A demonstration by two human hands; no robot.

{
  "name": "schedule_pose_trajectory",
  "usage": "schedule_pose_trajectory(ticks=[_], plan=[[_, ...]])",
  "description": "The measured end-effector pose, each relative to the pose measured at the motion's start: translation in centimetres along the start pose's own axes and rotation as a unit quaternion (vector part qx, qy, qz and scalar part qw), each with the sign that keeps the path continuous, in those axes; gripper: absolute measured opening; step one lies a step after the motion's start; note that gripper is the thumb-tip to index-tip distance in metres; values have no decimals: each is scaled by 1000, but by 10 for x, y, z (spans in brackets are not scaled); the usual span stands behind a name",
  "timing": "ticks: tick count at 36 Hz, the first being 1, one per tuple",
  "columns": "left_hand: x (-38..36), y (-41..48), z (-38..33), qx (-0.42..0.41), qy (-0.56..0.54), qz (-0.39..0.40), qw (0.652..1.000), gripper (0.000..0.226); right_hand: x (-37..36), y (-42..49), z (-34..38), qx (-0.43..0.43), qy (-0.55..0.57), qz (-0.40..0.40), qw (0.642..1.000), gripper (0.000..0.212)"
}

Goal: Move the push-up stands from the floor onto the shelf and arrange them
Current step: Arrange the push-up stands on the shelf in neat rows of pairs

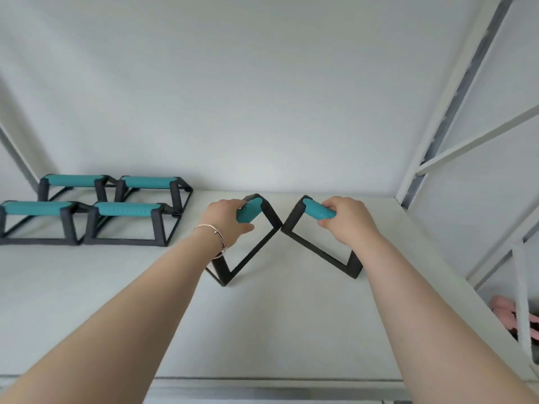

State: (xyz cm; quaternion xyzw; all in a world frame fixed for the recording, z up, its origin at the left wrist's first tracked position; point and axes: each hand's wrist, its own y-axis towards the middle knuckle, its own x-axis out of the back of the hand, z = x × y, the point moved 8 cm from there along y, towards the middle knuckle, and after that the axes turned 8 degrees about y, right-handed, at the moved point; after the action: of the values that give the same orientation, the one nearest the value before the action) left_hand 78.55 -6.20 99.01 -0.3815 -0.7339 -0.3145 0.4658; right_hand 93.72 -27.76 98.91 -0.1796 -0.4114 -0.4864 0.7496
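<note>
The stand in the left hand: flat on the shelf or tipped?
Tipped: the stand rests on one base corner, held by the left hand.

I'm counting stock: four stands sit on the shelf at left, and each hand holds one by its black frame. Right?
Not quite: the head view shows each hand, left hand and right hand, holding its stand by the teal grip, not the frame. Four stands at left is right.

My palms hide most of both teal grips; pink item (529,319) cut off at right edge, unidentifiable.

Six teal-gripped black push-up stands (125,223) on shelf (291,330) — two apparently touching, angled.
</note>
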Motion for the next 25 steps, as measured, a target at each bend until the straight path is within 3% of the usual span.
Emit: schedule_pose_trajectory(ticks=[14,25], plan=[[80,-58,198,-52,77,73,993,39,-137,-56,170,84,3,137,987,39],[110,-83,267,-127,69,127,981,48,-186,-101,236,58,-21,149,987,42]])
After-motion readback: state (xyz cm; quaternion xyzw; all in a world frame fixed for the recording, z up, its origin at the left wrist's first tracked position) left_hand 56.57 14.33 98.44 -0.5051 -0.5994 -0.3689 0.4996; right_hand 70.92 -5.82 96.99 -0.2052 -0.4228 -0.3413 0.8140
